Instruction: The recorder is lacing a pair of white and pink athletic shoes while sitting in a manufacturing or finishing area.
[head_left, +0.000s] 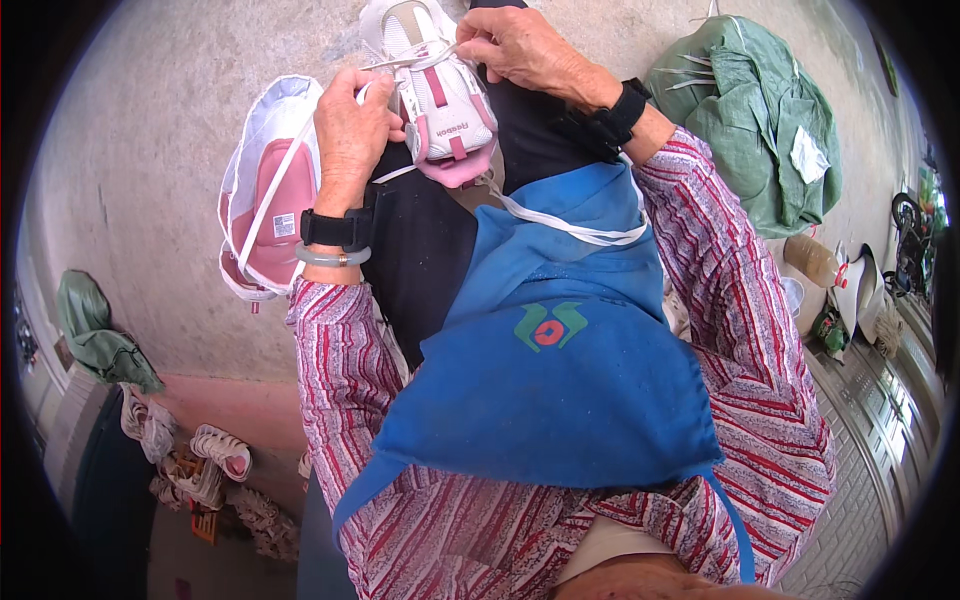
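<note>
A white and pink shoe [440, 95] lay sole-down on the person's dark-trousered lap, just above the top edge of a blue apron [555, 370]. The left hand [352, 135] sat at the shoe's left side, its grip pinched together on a white lace [300, 165] that ran from the shoe's eyelets down past the wrist. The right hand [525, 50] rested at the shoe's upper right, its grip clamped on the other end of the lace where it crossed the shoe's top. Both wrists wore black bands, and the left also carried a pale bangle [333, 257].

Left of the shoe, on the concrete floor, lay a second shoe [268, 200] with a pink insole, partly hidden behind the left hand. Right of the shoe, well apart, sat a green sack [760, 120]. Below and far left of the shoe, a heap of shoes [215, 465] lay on the floor.
</note>
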